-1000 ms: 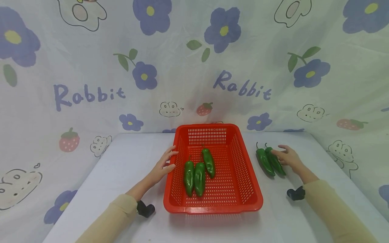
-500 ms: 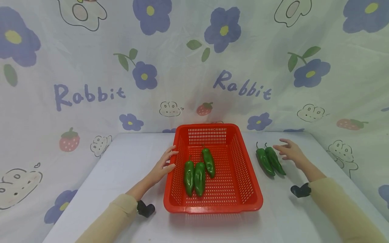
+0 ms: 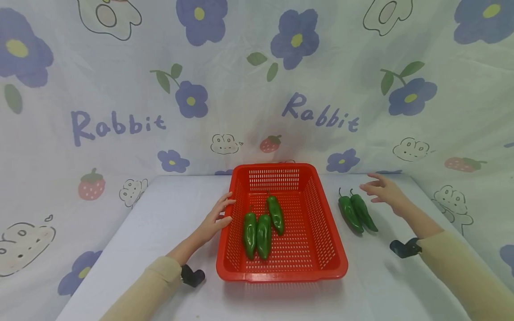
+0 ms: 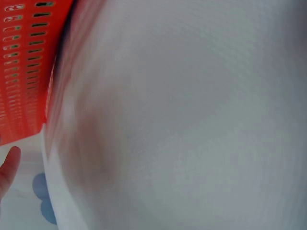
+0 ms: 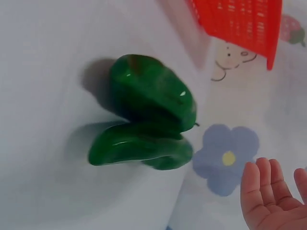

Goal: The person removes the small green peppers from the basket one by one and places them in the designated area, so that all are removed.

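Observation:
A red plastic basket (image 3: 277,277) with slotted walls stands mid-table, and three long green peppers (image 3: 263,236) lie inside on its left half. My left hand (image 3: 217,217) rests with spread fingers at the basket's left rim; in the left wrist view only a fingertip (image 4: 10,163) shows below the basket wall. To the right of the basket, two more green peppers (image 3: 350,214) lie side by side on the table, stems pointing away. Above and right of them my right hand (image 3: 386,192) hovers with loosely extended fingers, holding nothing. The right wrist view shows its palm (image 5: 273,206) apart from the peppers.
The table (image 3: 180,200) has a white cover. Behind it hangs a curtain (image 3: 249,89) printed with flowers, rabbits and strawberries. A black wrist device (image 3: 405,248) sits below the right wrist, another black wrist device (image 3: 192,276) below the left.
My right hand has drawn off the right pepper of the pair, moving right and slightly away. The left hand, the basket and all the peppers stay where they were.

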### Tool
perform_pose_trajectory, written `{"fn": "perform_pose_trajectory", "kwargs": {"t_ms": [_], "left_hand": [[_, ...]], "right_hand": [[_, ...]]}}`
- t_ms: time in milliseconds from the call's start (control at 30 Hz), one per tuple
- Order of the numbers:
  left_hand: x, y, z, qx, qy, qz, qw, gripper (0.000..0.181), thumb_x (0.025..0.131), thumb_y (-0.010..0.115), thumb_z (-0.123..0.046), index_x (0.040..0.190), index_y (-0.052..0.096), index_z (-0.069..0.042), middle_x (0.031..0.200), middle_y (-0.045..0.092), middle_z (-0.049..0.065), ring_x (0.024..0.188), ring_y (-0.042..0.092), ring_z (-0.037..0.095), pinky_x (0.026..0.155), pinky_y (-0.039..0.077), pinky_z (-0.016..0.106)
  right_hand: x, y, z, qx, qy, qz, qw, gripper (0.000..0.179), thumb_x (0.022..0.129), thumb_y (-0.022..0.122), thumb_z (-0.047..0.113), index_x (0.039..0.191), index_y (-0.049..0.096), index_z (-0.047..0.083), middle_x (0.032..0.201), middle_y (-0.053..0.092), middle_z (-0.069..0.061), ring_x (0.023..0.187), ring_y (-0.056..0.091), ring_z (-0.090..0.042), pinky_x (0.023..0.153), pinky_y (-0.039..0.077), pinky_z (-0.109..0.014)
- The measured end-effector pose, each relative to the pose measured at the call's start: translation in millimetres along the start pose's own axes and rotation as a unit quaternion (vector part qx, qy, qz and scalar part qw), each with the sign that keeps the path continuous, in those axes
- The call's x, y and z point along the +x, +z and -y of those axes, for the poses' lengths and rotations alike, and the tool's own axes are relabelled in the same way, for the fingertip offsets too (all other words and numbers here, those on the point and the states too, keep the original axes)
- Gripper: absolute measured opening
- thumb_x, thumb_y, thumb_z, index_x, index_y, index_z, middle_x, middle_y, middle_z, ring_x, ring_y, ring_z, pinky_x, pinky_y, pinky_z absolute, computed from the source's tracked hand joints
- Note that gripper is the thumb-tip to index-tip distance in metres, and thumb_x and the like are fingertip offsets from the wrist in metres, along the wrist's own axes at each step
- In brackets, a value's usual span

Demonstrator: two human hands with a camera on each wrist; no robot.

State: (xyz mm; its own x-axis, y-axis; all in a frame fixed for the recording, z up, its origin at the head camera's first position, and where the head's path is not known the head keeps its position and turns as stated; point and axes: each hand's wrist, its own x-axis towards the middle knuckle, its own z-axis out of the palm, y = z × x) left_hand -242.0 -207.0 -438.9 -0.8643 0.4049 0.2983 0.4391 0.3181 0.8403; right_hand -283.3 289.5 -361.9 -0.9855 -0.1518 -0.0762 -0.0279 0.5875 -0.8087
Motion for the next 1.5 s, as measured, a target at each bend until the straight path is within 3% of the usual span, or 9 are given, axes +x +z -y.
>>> {"fn": "perform_pose_trajectory", "kwargs": {"t_ms": [167, 333, 600, 767, 800, 967, 1233, 1500], "left_hand": [[0.2, -0.4, -0.3, -0.005, 0.000, 0.001, 1.0000, 0.050, 0.087, 0.049, -0.015, 0.134, 0.038, -0.005, 0.151, 0.013, 0.012, 0.119, 0.036, 0.033, 0.087, 0.042, 0.042], [0.9, -0.2, -2.5, -0.011, 0.000, -0.004, 0.9999, 0.050, 0.086, 0.047, -0.009, 0.135, 0.036, 0.000, 0.151, 0.013, 0.016, 0.119, 0.035, 0.034, 0.085, 0.042, 0.042], [0.7, -0.4, -3.9, 0.003, 0.005, -0.002, 1.0000, 0.050, 0.086, 0.048, -0.014, 0.133, 0.037, -0.002, 0.151, 0.014, 0.015, 0.119, 0.036, 0.034, 0.085, 0.044, 0.036], [-0.3, -1.0, -3.9, -0.003, 0.007, -0.003, 1.0000, 0.050, 0.086, 0.048, -0.013, 0.134, 0.037, -0.002, 0.151, 0.013, 0.014, 0.119, 0.035, 0.035, 0.086, 0.043, 0.040], [-0.6, -1.1, -9.1, -0.003, 0.006, -0.002, 1.0000, 0.050, 0.086, 0.047, -0.011, 0.133, 0.037, 0.000, 0.150, 0.013, 0.016, 0.119, 0.035, 0.036, 0.086, 0.042, 0.040], [-0.5, -1.3, -8.4, -0.006, 0.002, -0.002, 1.0000, 0.050, 0.085, 0.047, -0.007, 0.133, 0.037, 0.001, 0.150, 0.013, 0.017, 0.119, 0.035, 0.037, 0.085, 0.043, 0.042], [-0.6, -0.4, 0.5, -0.007, 0.004, -0.003, 1.0000, 0.050, 0.086, 0.049, -0.015, 0.133, 0.038, -0.004, 0.151, 0.013, 0.012, 0.119, 0.036, 0.036, 0.087, 0.042, 0.043], [-0.8, 0.8, -5.1, -0.005, -0.003, -0.005, 1.0000, 0.050, 0.086, 0.048, -0.011, 0.134, 0.037, -0.001, 0.151, 0.013, 0.014, 0.119, 0.036, 0.034, 0.086, 0.044, 0.035]], "right_hand": [[-6.7, -2, 19, -0.002, -0.002, 0.023, 0.9997, 0.080, 0.091, 0.052, 0.041, 0.145, 0.009, 0.000, 0.135, 0.034, -0.032, 0.118, 0.042, -0.045, 0.089, 0.045, -0.046], [-9.6, -3, 36, 0.000, -0.004, 0.039, 0.9992, 0.080, 0.090, 0.053, 0.039, 0.145, 0.009, 0.001, 0.136, 0.033, -0.031, 0.119, 0.041, -0.045, 0.088, 0.045, -0.046], [-9.4, 4, 65, 0.074, -0.013, 0.079, 0.9940, 0.077, 0.092, 0.054, 0.029, 0.146, 0.006, 0.003, 0.141, 0.028, -0.031, 0.124, 0.037, -0.045, 0.090, 0.044, -0.045], [-7.4, 12, 85, 0.105, -0.020, 0.101, 0.9891, 0.074, 0.092, 0.054, 0.025, 0.146, 0.008, 0.005, 0.141, 0.029, -0.030, 0.124, 0.037, -0.044, 0.087, 0.046, -0.043], [-6.5, 13, 89, 0.112, -0.020, 0.106, 0.9878, 0.073, 0.092, 0.054, 0.025, 0.146, 0.009, 0.006, 0.141, 0.029, -0.029, 0.124, 0.036, -0.044, 0.088, 0.046, -0.044], [-0.9, 27, 104, 0.141, -0.017, 0.114, 0.9833, 0.075, 0.090, 0.056, 0.024, 0.147, 0.010, 0.008, 0.143, 0.027, -0.027, 0.126, 0.035, -0.043, 0.089, 0.043, -0.047], [9.7, 56, 121, 0.151, -0.020, 0.121, 0.9809, 0.074, 0.089, 0.058, 0.021, 0.146, 0.013, 0.008, 0.142, 0.030, -0.025, 0.126, 0.036, -0.041, 0.089, 0.044, -0.047], [18.1, 75, 135, 0.162, -0.008, 0.122, 0.9791, 0.072, 0.088, 0.058, 0.020, 0.146, 0.017, 0.009, 0.141, 0.033, -0.023, 0.126, 0.037, -0.039, 0.092, 0.041, -0.050]]}}
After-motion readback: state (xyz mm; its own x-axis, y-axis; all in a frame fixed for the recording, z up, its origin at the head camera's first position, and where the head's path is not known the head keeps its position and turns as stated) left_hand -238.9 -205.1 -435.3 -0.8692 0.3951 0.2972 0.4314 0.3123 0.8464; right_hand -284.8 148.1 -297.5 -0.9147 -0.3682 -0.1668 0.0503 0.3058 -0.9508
